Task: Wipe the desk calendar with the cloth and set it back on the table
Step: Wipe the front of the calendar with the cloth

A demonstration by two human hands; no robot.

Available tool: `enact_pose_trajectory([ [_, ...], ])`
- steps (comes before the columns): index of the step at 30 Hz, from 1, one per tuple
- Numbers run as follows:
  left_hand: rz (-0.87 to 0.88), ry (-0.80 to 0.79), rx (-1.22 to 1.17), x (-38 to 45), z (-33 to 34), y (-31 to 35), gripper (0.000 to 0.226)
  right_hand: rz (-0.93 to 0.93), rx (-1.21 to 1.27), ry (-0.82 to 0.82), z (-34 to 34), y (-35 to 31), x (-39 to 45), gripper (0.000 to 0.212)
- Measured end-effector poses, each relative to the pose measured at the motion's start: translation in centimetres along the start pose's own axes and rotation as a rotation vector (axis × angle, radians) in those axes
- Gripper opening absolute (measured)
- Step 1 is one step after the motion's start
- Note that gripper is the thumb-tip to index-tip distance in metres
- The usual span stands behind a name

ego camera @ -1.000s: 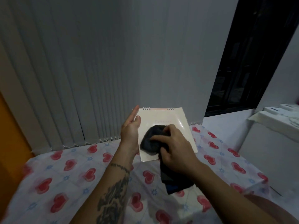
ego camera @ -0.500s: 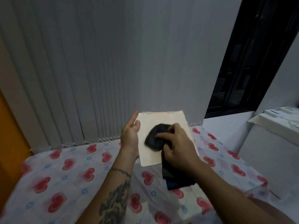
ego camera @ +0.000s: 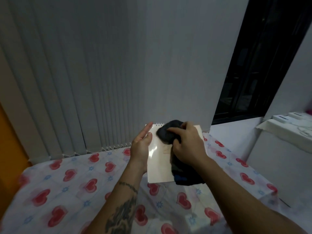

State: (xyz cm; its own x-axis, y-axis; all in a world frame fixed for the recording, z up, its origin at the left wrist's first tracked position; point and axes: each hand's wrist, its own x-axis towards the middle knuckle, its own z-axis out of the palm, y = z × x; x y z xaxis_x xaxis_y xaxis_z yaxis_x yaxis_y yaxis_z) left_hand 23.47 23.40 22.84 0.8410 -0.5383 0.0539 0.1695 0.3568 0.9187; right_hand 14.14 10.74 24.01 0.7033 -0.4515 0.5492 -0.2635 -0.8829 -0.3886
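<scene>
A cream desk calendar (ego camera: 158, 164) with a wire spiral along its top edge is held up above the table, its glossy face towards me. My left hand (ego camera: 141, 146) grips its left edge, thumb on the front and fingers stretched along the side. My right hand (ego camera: 188, 146) presses a bunched dark cloth (ego camera: 167, 135) against the calendar's upper part near the spiral. The rest of the cloth hangs down below my right hand, over the calendar's lower right corner.
The table (ego camera: 70, 188) carries a white cover printed with red hearts. Vertical blinds (ego camera: 67, 81) hang behind it. A dark window (ego camera: 263, 61) is at the right, with a white ledge (ego camera: 287, 130) holding small items beside it.
My right hand has slid the cloth up the calendar's face, from its middle to the top edge by the spiral. My left hand keeps the same hold.
</scene>
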Motion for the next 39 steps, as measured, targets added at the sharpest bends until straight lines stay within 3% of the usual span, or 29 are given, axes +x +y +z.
enact_pose_trajectory([
  [6, -0.028, 0.059, -0.053, 0.4, -1.5, 0.2, 0.036, -0.216, 0.025, -0.209, -0.2, 0.1, -3.3, 0.036],
  [9, -0.036, 0.066, -0.037, 0.4, -2.2, 0.3, 0.034, -0.137, 0.028, -0.198, -0.9, 2.1, -3.2, 0.031],
  [15, -0.022, -0.011, -0.009, 0.3, -0.6, -0.3, 0.037, 0.182, -0.044, 0.050, -0.4, 1.7, 0.5, 0.034],
  [20, 0.085, 0.040, 0.086, 0.9, 0.1, 0.7, 0.036, -0.052, 0.040, -0.033, 0.1, -0.3, -0.8, 0.037],
  [23, 0.042, 0.087, -0.012, 1.0, -0.8, 1.5, 0.034, -0.162, 0.084, -0.152, 0.0, 0.4, -3.0, 0.034],
  [25, 0.020, 0.112, -0.054, 1.1, -1.4, 1.7, 0.034, -0.119, 0.079, -0.157, -0.4, 1.8, -3.5, 0.032],
  [29, 0.006, 0.113, -0.064, 0.9, -1.5, 1.6, 0.034, 0.153, -0.018, -0.016, -0.3, 3.0, -2.2, 0.032],
  [31, 0.001, 0.116, -0.046, 0.8, -1.4, 1.4, 0.034, 0.179, -0.042, 0.000, -0.1, 2.6, -2.3, 0.032],
  [36, 0.015, 0.130, -0.039, 1.3, -1.3, 0.9, 0.034, -0.054, 0.027, -0.145, 1.1, 0.3, -5.4, 0.035],
  [39, 0.030, 0.066, -0.002, 0.6, 0.0, 0.4, 0.036, -0.125, 0.069, -0.133, 1.2, -0.8, -4.8, 0.038],
])
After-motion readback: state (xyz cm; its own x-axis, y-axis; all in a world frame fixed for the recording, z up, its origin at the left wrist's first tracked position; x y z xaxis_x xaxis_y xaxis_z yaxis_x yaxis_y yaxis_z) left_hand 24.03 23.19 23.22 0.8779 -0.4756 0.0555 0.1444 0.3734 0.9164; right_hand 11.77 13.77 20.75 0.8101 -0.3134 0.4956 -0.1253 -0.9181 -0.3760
